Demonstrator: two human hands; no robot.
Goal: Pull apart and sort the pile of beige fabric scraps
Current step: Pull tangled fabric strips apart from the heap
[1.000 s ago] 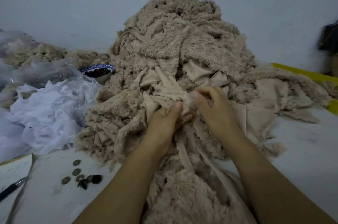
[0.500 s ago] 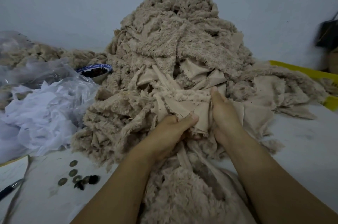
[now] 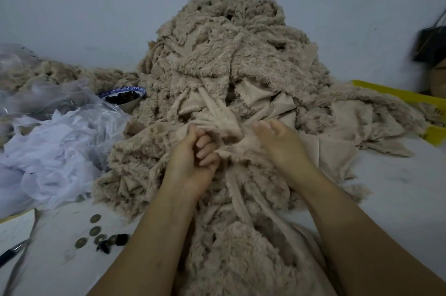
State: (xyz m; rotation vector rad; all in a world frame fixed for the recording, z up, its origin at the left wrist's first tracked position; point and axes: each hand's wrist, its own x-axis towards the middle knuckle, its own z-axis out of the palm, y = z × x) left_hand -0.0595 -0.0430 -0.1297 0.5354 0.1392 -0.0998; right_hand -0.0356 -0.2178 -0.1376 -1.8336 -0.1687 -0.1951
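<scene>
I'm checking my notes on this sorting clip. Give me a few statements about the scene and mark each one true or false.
1. The left hand and the right hand are both at the front of the beige fabric pile. True.
2. The blue-rimmed bowl is empty. False: it holds small dark pieces.
3. Several coins lie on the table, to the left of the left forearm. True.
4. The yellow tray sits to the left of the pile. False: it is on the right, partly covered by fabric.
</scene>
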